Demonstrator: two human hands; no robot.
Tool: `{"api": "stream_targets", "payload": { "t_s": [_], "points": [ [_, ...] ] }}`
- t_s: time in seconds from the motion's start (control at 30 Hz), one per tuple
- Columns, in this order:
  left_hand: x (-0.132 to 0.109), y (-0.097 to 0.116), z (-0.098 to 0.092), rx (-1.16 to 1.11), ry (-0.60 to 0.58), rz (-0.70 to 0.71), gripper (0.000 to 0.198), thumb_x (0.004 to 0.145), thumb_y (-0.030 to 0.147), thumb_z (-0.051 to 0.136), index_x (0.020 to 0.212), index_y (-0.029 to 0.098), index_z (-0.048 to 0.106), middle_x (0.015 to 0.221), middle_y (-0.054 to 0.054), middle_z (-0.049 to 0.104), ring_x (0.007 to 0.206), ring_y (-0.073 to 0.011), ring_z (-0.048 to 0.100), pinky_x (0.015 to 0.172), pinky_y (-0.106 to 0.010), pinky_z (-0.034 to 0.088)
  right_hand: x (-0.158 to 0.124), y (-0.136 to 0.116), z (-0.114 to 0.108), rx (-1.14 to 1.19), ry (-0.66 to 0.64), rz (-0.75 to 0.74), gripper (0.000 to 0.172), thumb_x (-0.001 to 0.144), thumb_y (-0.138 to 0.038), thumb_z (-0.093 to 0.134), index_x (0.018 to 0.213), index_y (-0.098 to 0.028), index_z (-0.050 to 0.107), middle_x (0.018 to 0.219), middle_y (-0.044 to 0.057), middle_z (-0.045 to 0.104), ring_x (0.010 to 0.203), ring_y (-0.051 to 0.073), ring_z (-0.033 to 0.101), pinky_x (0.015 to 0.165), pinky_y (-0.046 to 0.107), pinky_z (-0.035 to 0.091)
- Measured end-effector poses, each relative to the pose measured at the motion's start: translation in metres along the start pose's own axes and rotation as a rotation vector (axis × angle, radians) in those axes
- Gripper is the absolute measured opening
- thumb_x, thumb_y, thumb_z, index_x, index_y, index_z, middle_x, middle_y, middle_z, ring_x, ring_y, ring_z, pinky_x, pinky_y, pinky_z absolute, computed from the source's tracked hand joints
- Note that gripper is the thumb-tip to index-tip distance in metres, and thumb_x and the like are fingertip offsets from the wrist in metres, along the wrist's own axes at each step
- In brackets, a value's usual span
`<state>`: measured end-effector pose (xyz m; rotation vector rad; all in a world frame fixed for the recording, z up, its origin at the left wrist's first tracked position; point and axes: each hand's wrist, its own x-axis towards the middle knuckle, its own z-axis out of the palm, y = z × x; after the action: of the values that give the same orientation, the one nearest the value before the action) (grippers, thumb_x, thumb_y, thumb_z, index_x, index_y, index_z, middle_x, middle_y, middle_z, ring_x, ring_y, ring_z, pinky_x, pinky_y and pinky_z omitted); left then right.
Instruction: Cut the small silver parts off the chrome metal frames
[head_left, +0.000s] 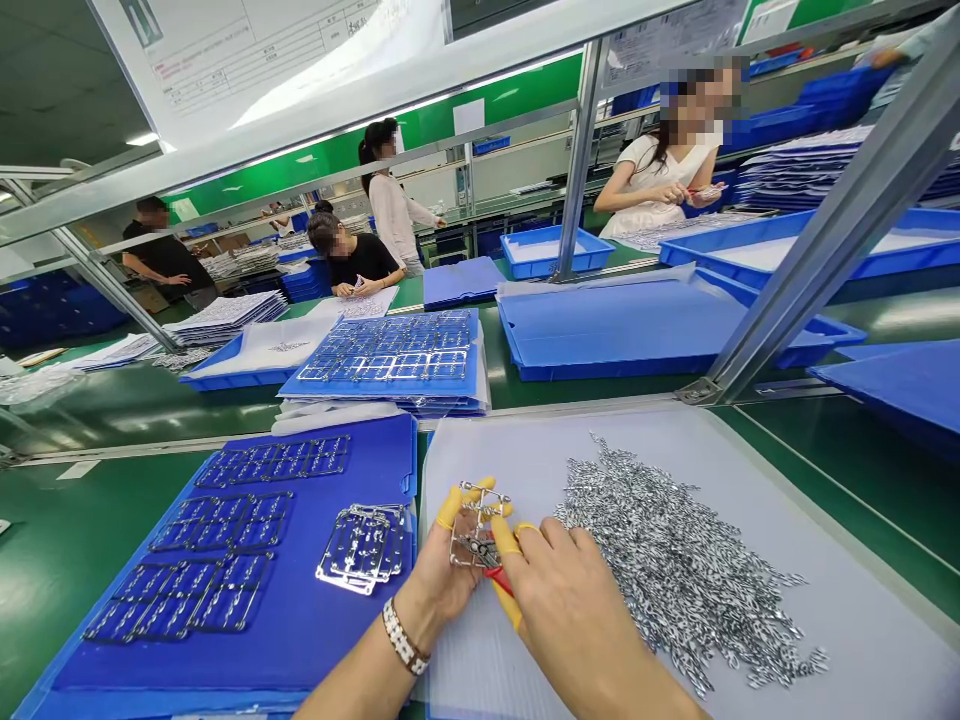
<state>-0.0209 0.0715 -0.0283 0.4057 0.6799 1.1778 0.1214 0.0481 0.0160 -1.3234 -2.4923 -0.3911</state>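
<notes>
My left hand [439,585] holds a small stamped metal frame [471,525] upright, with yellow finger cots on its fingers and a beaded bracelet [403,636] at the wrist. My right hand [562,610] grips red-handled side cutters [501,580], whose jaws reach into the frame. To the right, a heap of small shiny metal pieces [675,565] lies on a white plastic sheet [847,640]. Several metal frames [364,548] lie stacked next to my left hand, on a blue folder [240,665] with rows of darker frames.
A stack of metal frames [386,360] sits on blue folders beyond the sheet. Blue trays [615,330] stand on the green bench, under aluminium rails [825,230]. Several co-workers [352,255] sit or stand at the benches farther off.
</notes>
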Motion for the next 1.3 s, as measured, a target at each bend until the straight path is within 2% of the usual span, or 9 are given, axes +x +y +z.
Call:
{"api": "stream_targets", "payload": {
  "t_s": [0.1,0.23,0.5,0.67,0.8,0.97,1.07,1.17,1.3],
  "points": [
    [-0.001,0.001,0.000,-0.045,-0.017,-0.046,0.054,0.087,0.055,0.049,0.127,0.018,0.055,0.106,-0.012,0.067,0.078,-0.0200,0.065,0.063,-0.028,0.047,0.001,0.008,-0.004,0.008,0.008,0.052,0.034,0.080,-0.027,0.062,0.113,-0.018,0.060,0.085,0.006,0.064,0.079,0.024,0.052,0.068,0.039,0.031],
    [-0.002,-0.001,0.002,-0.074,-0.015,-0.126,0.049,0.087,0.056,0.049,0.118,0.019,0.061,0.104,-0.009,0.068,0.073,-0.0188,0.064,0.061,-0.029,0.048,0.009,0.014,-0.005,0.019,-0.061,0.105,0.035,0.083,-0.031,0.062,0.116,-0.018,0.059,0.088,0.006,0.064,0.082,0.024,0.053,0.067,0.038,0.029],
    [-0.001,-0.007,0.000,-0.057,0.028,-0.118,0.042,0.085,0.054,0.054,0.102,0.018,0.066,0.091,-0.006,0.069,0.069,-0.0186,0.064,0.061,-0.032,0.050,0.020,0.013,-0.004,0.054,-0.112,0.112,0.034,0.084,-0.033,0.063,0.114,-0.018,0.058,0.088,0.007,0.065,0.083,0.023,0.053,0.066,0.036,0.028],
    [-0.002,-0.006,0.002,0.057,0.069,-0.079,0.046,0.084,0.056,0.054,0.108,0.018,0.066,0.094,-0.008,0.068,0.068,-0.0178,0.064,0.060,-0.030,0.049,0.022,0.013,-0.010,0.025,-0.166,0.088,0.022,0.082,-0.018,0.062,0.104,-0.019,0.061,0.084,0.006,0.064,0.080,0.023,0.056,0.065,0.036,0.029],
    [-0.003,-0.006,0.001,0.150,0.100,-0.036,0.048,0.083,0.054,0.057,0.116,0.019,0.064,0.103,-0.008,0.066,0.064,-0.0143,0.062,0.058,-0.027,0.048,0.020,0.013,-0.012,-0.007,-0.158,0.070,0.024,0.078,-0.009,0.062,0.100,-0.018,0.061,0.081,0.005,0.063,0.077,0.023,0.057,0.066,0.036,0.030],
    [-0.002,-0.004,-0.003,0.088,0.001,-0.071,0.052,0.086,0.055,0.051,0.123,0.018,0.060,0.116,-0.012,0.063,0.072,-0.0178,0.064,0.064,-0.031,0.050,0.005,0.025,-0.005,-0.013,-0.080,0.108,0.031,0.081,-0.023,0.063,0.111,-0.018,0.059,0.089,0.007,0.066,0.084,0.025,0.055,0.070,0.037,0.031],
    [-0.001,-0.002,-0.003,0.030,-0.067,-0.111,0.058,0.087,0.058,0.044,0.125,0.016,0.056,0.119,-0.015,0.062,0.079,-0.0229,0.066,0.068,-0.036,0.051,-0.004,0.032,0.002,-0.022,-0.113,0.143,0.029,0.081,-0.023,0.063,0.110,-0.019,0.060,0.088,0.006,0.066,0.084,0.025,0.055,0.068,0.036,0.029],
    [0.000,-0.001,-0.002,0.036,-0.080,-0.104,0.060,0.088,0.058,0.041,0.126,0.013,0.056,0.118,-0.016,0.063,0.080,-0.0233,0.066,0.073,-0.037,0.050,-0.007,0.033,0.005,-0.008,-0.141,0.147,0.027,0.082,-0.021,0.062,0.108,-0.019,0.061,0.088,0.005,0.065,0.084,0.025,0.055,0.068,0.036,0.029],
    [-0.001,-0.002,-0.002,0.044,-0.068,-0.098,0.059,0.089,0.057,0.041,0.124,0.011,0.058,0.114,-0.016,0.065,0.081,-0.0229,0.065,0.076,-0.036,0.049,-0.002,0.028,0.005,0.024,-0.140,0.157,0.024,0.085,-0.029,0.062,0.107,-0.019,0.061,0.089,0.006,0.065,0.085,0.025,0.055,0.069,0.036,0.028]
  ]
}}
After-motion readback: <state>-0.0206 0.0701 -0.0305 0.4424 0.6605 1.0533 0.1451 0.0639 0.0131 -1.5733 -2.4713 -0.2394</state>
